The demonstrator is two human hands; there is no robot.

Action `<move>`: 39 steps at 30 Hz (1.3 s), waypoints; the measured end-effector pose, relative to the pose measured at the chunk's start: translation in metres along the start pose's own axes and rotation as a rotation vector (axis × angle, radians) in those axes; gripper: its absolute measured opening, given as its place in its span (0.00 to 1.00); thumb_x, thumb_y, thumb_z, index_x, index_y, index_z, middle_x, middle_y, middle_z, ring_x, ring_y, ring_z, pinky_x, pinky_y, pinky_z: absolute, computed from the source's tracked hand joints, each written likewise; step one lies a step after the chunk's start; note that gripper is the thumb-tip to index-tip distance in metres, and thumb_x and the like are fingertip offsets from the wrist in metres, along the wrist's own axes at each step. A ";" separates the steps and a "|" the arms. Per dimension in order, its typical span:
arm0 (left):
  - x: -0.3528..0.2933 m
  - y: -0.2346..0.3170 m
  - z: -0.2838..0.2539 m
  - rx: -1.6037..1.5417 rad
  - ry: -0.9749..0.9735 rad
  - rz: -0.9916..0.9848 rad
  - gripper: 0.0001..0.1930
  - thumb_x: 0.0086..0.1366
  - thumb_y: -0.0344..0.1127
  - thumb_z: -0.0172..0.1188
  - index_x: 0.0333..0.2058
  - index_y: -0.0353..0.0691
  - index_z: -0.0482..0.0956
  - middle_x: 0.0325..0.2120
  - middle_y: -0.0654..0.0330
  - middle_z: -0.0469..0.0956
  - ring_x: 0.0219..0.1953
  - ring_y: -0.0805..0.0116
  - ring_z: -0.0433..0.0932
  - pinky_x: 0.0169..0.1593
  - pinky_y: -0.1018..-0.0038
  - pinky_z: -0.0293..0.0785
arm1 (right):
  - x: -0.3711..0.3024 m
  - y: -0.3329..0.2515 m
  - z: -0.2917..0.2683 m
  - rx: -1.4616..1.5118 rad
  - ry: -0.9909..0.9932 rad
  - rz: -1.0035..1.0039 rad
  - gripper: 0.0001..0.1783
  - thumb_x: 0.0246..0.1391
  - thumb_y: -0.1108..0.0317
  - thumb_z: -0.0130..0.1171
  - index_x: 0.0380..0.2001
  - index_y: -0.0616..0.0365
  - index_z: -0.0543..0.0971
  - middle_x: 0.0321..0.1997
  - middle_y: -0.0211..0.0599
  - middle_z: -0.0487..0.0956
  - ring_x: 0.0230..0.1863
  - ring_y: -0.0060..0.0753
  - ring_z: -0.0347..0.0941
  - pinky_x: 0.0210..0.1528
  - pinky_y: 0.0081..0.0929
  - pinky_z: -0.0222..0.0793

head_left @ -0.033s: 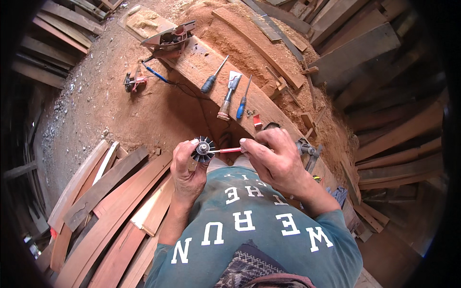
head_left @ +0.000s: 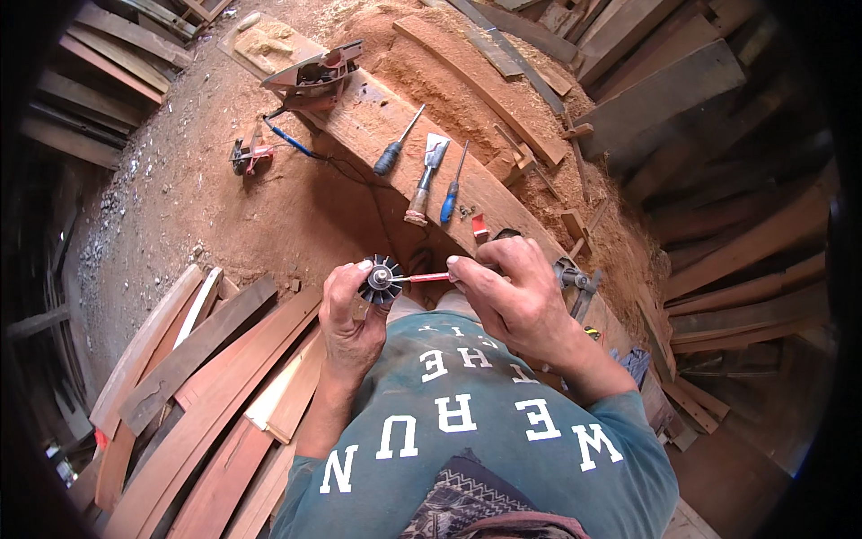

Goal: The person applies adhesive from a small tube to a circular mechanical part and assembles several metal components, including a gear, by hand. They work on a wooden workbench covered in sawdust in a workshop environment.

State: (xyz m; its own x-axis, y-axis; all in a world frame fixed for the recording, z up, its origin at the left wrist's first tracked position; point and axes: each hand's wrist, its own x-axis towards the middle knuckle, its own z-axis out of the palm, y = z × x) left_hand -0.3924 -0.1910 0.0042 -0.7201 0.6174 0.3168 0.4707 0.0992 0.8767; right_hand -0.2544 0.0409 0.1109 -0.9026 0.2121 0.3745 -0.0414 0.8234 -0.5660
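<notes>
Three tools (head_left: 422, 175) beyond both hands (head_left: 431, 301)

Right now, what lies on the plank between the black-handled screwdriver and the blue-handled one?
In the head view, a wooden-handled chisel lies between the black-handled screwdriver and the blue-handled screwdriver, all three side by side on the plank.
</notes>
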 end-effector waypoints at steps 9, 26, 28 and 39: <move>0.008 0.019 -0.003 0.060 -0.092 0.105 0.37 0.65 0.19 0.78 0.69 0.46 0.72 0.54 0.53 0.85 0.50 0.64 0.87 0.55 0.66 0.84 | -0.009 -0.008 -0.010 -0.054 -0.048 -0.011 0.19 0.59 0.72 0.75 0.53 0.55 0.88 0.39 0.34 0.80 0.40 0.38 0.79 0.44 0.39 0.70; -0.003 0.023 0.000 0.010 -0.034 0.084 0.34 0.60 0.23 0.81 0.64 0.46 0.79 0.55 0.54 0.88 0.56 0.45 0.86 0.67 0.48 0.77 | -0.022 -0.036 -0.008 -0.120 -0.019 -0.002 0.20 0.57 0.72 0.77 0.53 0.58 0.88 0.30 0.32 0.76 0.30 0.35 0.76 0.33 0.37 0.66; -0.007 0.020 0.000 -0.007 -0.016 0.057 0.34 0.61 0.24 0.82 0.64 0.46 0.79 0.55 0.54 0.88 0.57 0.45 0.85 0.67 0.49 0.77 | -0.024 -0.039 -0.013 -0.130 -0.037 0.003 0.19 0.57 0.72 0.77 0.53 0.59 0.88 0.30 0.32 0.76 0.31 0.36 0.76 0.33 0.38 0.67; -0.010 0.025 -0.005 0.038 -0.051 0.116 0.36 0.67 0.24 0.79 0.69 0.45 0.72 0.55 0.53 0.86 0.54 0.63 0.87 0.59 0.64 0.83 | -0.029 -0.037 -0.020 -0.128 0.010 0.015 0.16 0.60 0.71 0.76 0.51 0.58 0.88 0.32 0.33 0.77 0.32 0.36 0.76 0.35 0.38 0.67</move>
State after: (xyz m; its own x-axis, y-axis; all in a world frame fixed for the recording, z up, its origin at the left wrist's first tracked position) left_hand -0.3759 -0.1990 0.0245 -0.6332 0.6651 0.3958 0.5691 0.0535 0.8205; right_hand -0.2178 0.0149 0.1359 -0.8982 0.2295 0.3749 0.0273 0.8803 -0.4736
